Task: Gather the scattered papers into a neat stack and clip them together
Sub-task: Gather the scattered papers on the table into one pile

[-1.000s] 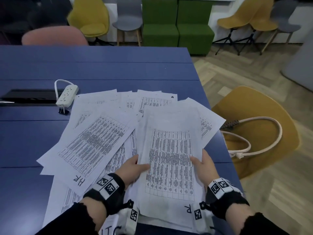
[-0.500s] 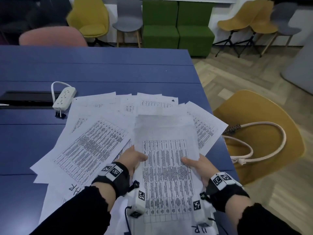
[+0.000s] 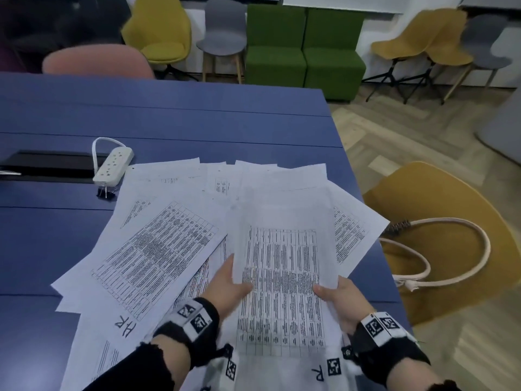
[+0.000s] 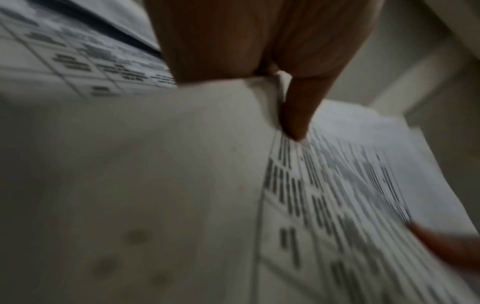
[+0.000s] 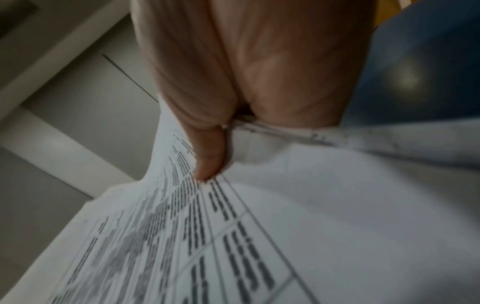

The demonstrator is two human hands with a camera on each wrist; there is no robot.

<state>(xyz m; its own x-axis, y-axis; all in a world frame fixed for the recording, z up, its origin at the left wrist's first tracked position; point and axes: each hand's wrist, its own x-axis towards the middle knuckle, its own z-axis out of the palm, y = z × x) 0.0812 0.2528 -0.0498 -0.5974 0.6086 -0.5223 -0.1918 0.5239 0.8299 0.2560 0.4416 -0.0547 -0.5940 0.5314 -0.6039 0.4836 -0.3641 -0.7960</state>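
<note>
gathering step: my left hand (image 3: 225, 283) and right hand (image 3: 342, 300) each pinch a side of the sheaf (image 3: 282, 272), raised over papers (image 3: 158, 249) fanned by the table's (image 3: 169, 119) right edge; next, collect the rest.

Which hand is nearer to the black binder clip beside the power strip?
Left. The left hand is below and right of the binder clip; the right hand is farther right, across the held paper.
</note>
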